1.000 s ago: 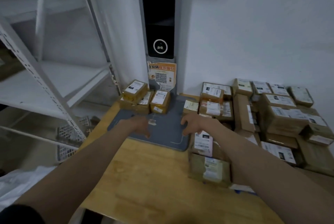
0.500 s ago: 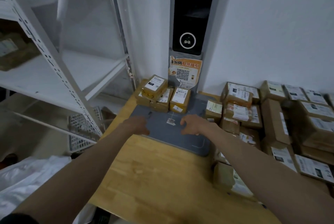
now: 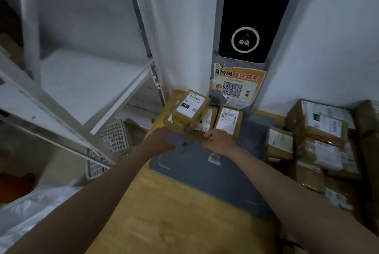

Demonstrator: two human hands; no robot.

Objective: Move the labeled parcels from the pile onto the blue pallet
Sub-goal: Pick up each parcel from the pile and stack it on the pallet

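Both arms reach out over the wooden table [image 3: 174, 219] toward a small stack of labeled parcels [image 3: 191, 108] at the far edge of the blue-grey mat [image 3: 207, 173], just below the torn orange QR poster [image 3: 238, 87] on the wall. The left hand [image 3: 161, 141] lies at the stack's near left corner, fingers extended and relaxed, gripping nothing that can be seen. The right hand [image 3: 220, 141] is at the stack's near right side, against the upright parcel [image 3: 227, 121] with the white label; its fingers curl forward, but whether that grip has closed on the box cannot be told from here. The main pile of parcels [image 3: 320, 137] sits at the right, well apart from the hands. White metal shelving [image 3: 88, 81] stands to the left, with a white plastic basket [image 3: 111, 141] beneath it. A black scanner panel [image 3: 249, 28] hangs above the poster.
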